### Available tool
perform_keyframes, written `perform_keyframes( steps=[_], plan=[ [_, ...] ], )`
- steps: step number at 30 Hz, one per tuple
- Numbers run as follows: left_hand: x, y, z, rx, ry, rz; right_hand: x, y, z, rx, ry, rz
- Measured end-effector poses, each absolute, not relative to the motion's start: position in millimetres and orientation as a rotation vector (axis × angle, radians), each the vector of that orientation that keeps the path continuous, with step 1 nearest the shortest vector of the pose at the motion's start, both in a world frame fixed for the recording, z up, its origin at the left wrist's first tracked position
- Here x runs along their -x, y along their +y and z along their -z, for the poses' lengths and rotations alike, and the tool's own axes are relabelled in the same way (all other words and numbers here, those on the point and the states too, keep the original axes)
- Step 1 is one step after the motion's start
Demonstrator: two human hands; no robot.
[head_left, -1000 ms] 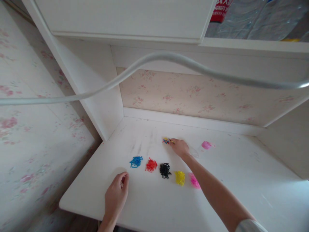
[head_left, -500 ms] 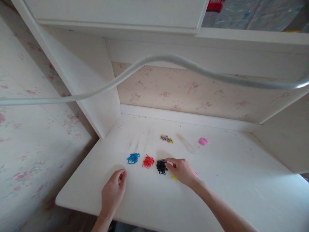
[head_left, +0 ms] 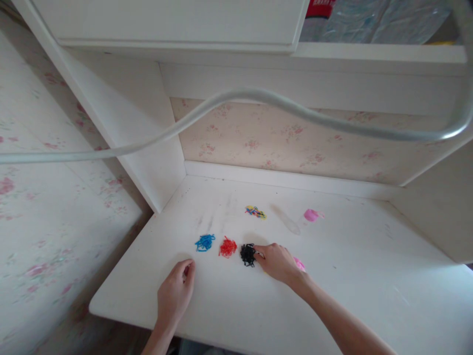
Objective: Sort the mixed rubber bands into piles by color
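My right hand (head_left: 277, 261) rests on the white desk (head_left: 229, 310) with its fingertips pinched against the black pile of small rubber bands (head_left: 247, 254). It covers the yellow pile and most of the pink pile (head_left: 299, 264). Left of the black pile lie a red pile (head_left: 227, 246) and a blue pile (head_left: 204, 242). A small mixed-colour heap (head_left: 254, 212) lies farther back. My left hand (head_left: 175, 293) lies on the desk near the front edge, fingers curled loosely, nothing visible in it.
A clear bottle (head_left: 290, 224) with a pink cap (head_left: 310, 215) lies on its side behind my right hand. A grey cable (head_left: 236, 96) hangs across the view. Cabinet walls close in the desk at left, back and right. Shelves sit overhead.
My right hand came back from the mixed heap to the black pile and now pinches at its right edge. My left hand stayed where it was.
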State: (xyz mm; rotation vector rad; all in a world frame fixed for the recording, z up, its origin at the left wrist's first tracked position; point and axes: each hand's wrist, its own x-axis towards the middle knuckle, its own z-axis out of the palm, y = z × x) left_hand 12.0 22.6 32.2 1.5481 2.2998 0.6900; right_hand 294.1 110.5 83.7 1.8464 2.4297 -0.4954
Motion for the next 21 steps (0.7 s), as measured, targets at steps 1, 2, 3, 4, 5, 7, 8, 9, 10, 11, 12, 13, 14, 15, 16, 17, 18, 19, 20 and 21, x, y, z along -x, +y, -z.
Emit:
perform_keyframes(
  steps=[1,2,3,4,5,7,8,9,10,11,12,13,14,15,16,17,18,19,20,21],
  plan=[
    [-12.1,22.8,-32.4,-1.548,2.299,-0.697,-295.1,109.9,-85.3,-1.856,2.435,0.49],
    [-12.1,23.1,-32.2,-1.551,2.296,-0.702,-296.9,108.9,-87.5,-1.867,2.442,0.485],
    [-11.9,23.4,-31.7,-1.554,2.296,-0.709,-299.3,107.2,-89.9,-1.88,2.447,0.477],
    [-11.6,23.6,-30.9,-1.56,2.295,-0.717,-302.6,104.8,-92.4,-1.905,2.451,0.47],
    [-11.0,23.7,-29.6,-1.569,2.294,-0.725,-306.7,101.3,-94.6,-1.945,2.455,0.473],
    [-9.3,23.4,-26.4,-1.593,2.289,-0.75,-317.0,90.6,-96.3,-2.06,2.474,0.52],
    [-8.3,23.0,-24.8,-1.609,2.281,-0.771,-323.3,83.0,-95.2,-2.129,2.494,0.57],
    [-7.6,22.4,-23.9,-1.628,2.267,-0.799,-330.3,74.1,-92.4,-2.212,2.51,0.637],
    [-7.4,21.9,-23.9,-1.651,2.244,-0.831,-338.0,63.9,-88.0,-2.304,2.514,0.712],
    [-8.2,21.6,-25.3,-1.68,2.215,-0.864,-346.2,52.8,-81.9,-2.402,2.499,0.783],
    [-10.4,21.8,-28.7,-1.717,2.18,-0.889,-354.7,40.9,-74.5,-2.527,2.438,0.844],
    [-14.3,22.8,-34.0,-1.763,2.136,-0.902,-363.3,28.7,-66.2,-2.648,2.352,0.885],
    [-20.1,24.8,-41.4,-1.817,2.083,-0.902,-371.7,16.6,-57.4,-2.757,2.246,0.911],
    [-27.9,28.3,-50.6,-1.878,2.021,-0.885,-379.5,5.1,-48.4,-2.841,2.141,0.943],
    [-37.7,33.4,-61.0,-1.944,1.951,-0.854,-386.2,-5.5,-39.7,-2.916,2.042,0.968],
    [-49.2,40.2,-71.9,-2.008,1.875,-0.813,-391.6,-14.8,-31.5,-2.974,1.952,0.985],
    [-62.2,48.7,-82.6,-2.077,1.8,-0.749,-395.5,-22.5,-24.2,-3.009,1.896,0.998],
    [-76.2,58.7,-92.3,-2.132,1.744,-0.69,-397.8,-28.5,-17.7,-3.026,1.878,0.994],
    [-90.8,70.2,-100.3,-2.184,1.699,-0.632,-398.7,-32.7,-12.2,-3.026,1.897,0.975],
    [-105.4,82.7,-106.1,-2.226,1.671,-0.558,-398.2,-35.2,-7.9,-3.007,1.949,0.941]
  ],
)
